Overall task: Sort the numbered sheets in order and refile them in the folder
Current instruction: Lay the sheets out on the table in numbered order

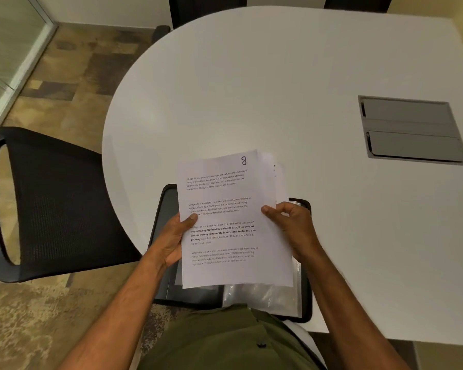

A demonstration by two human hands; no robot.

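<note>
Grips (pixel 171 237) (pixel 292 225) hold sheets (pixel 235 231); chair (pixel 56 204) left.

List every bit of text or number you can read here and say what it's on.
"8": handwritten, top right of the top sheet held by both hands.
"way of living. Defined by a slower pace, it is centered around strong community bonds, local traditions, and primary": bold lines, same sheet.
Other paragraphs: too blurred to quote reliably.

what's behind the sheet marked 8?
More sheets, edges fanned out at the sheet marked 8's upper right; their numbers are covered. Below lies the open black folder with clear sleeves, mostly hidden.
</note>
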